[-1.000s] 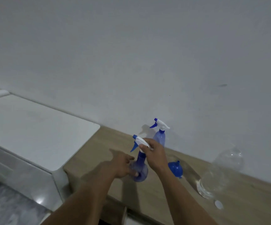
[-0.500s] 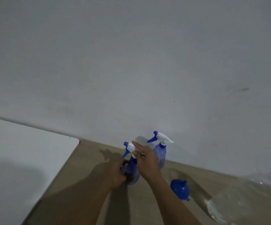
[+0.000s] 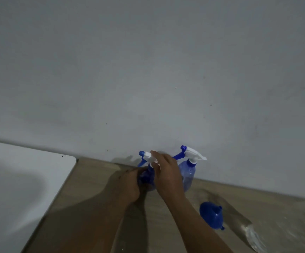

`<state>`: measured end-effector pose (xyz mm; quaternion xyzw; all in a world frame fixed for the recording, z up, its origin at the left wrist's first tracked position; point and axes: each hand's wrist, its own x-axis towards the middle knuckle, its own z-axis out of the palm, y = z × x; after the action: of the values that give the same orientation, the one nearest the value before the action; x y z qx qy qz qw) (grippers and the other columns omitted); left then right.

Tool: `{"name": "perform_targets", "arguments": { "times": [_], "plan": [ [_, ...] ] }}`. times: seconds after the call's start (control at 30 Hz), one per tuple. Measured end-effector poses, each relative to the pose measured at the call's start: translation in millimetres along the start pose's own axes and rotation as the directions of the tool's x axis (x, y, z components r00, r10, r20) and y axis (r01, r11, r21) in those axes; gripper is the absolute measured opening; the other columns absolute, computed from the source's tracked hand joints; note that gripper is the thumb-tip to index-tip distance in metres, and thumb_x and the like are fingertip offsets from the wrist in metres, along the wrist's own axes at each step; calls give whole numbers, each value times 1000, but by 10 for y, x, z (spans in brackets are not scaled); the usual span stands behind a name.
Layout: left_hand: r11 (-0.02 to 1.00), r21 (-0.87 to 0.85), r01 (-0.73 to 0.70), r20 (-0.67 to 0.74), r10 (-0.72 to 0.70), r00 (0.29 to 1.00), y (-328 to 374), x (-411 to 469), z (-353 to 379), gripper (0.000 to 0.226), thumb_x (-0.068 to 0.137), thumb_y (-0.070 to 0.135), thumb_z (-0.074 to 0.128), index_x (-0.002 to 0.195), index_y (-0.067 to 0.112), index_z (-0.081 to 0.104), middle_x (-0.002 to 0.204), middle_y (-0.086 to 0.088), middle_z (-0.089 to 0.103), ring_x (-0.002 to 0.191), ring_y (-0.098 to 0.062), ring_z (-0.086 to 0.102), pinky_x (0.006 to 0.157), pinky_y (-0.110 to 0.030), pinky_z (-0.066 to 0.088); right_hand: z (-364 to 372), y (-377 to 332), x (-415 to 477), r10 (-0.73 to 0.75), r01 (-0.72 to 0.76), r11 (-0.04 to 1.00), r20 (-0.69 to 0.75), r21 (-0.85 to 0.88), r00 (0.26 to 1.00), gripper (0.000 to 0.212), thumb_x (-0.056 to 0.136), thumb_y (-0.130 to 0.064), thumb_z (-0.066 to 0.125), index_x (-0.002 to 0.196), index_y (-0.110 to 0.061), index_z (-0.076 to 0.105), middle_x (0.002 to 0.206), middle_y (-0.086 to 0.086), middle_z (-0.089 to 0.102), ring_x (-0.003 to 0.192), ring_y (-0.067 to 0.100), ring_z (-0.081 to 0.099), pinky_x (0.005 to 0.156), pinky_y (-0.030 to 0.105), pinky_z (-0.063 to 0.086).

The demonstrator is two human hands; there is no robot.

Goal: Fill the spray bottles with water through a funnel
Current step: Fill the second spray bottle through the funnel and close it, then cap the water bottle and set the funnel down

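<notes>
On the desk [image 3: 93, 189], close before the wall [image 3: 148, 70]: held spray bottle [image 3: 149, 178], upright. Round its body on the left side, left hand [image 3: 129, 183]; over its head from the right, right hand [image 3: 166, 172]. Just right of it and slightly behind, second spray bottle [image 3: 189, 172]. Right of it and nearer the camera, funnel [image 3: 211, 215]. Farther right again, large bottle [image 3: 255, 238], partly out of view. Well left of it, cabinet [image 3: 20, 179] beside the desk.

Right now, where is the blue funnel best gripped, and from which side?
Probably pinch the blue funnel by its short spout, coming from above right: it lies mouth-down on the wooden counter, spout sticking up, and its round bowl offers no edge.
</notes>
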<state>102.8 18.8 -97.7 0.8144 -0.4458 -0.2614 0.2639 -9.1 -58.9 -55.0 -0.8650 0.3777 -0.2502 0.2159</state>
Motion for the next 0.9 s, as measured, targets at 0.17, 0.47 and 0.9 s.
{"name": "perform_targets", "arguments": {
  "times": [0.17,0.47,0.9],
  "plan": [
    [998,47,-44,-7,45,999,76,64,-31,49,91,46,64,136,31,53,134,8,59,122,-13,55,100,-21,37,80,38,68,36,-21,981,77,-191,996,50,93,-3,66,141,-7,54,133,11,63,125,24,58,108,34,44],
    [999,-43,-21,41,23,999,183,6,-66,49,93,37,65,138,27,48,128,3,59,122,-17,54,105,-28,39,-233,-70,-66,3,-3,970,0,-245,1000,47,98,-13,59,145,-13,50,143,5,56,134,20,50,114,36,40],
    [963,271,-14,-188,67,980,339,-797,131,19,85,33,59,104,34,61,101,8,63,93,-18,64,77,-27,44,-918,29,-827,156,-152,967,4,-206,988,23,98,-20,48,116,-18,62,113,3,62,103,26,62,72,32,44]
  ]
}}
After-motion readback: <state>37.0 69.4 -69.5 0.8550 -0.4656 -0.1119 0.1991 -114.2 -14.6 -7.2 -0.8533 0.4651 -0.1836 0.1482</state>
